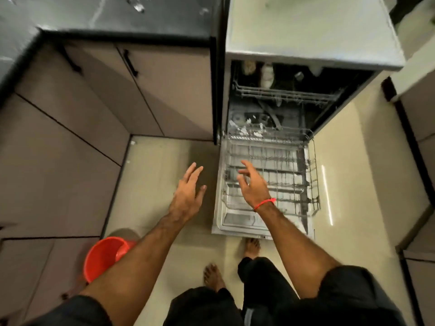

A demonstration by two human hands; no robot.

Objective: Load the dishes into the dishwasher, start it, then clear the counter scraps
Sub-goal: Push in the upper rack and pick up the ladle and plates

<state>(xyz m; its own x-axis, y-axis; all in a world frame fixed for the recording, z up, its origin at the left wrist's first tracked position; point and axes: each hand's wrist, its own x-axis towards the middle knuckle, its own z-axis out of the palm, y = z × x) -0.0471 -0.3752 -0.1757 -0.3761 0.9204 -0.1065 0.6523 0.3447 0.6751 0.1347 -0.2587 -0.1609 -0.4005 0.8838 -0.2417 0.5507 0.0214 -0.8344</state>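
The fingers [195, 171] of the left hand [188, 196] are straight and slightly spread, holding nothing, over the bare floor [153, 184] just left of the open dishwasher [306, 55]. The right hand [253, 184], with a red thread [264, 204] at its wrist, hangs with loosely bent, parted fingers over the lower rack [270, 175], also holding nothing. That rack is pulled out over the lowered door [235, 222] and looks unloaded. The upper rack [284, 94] sits farther in, with a few blurred dishes [267, 75] behind it. A red bucket [103, 257] stands near left. The dark table [117, 15] runs along the far left.
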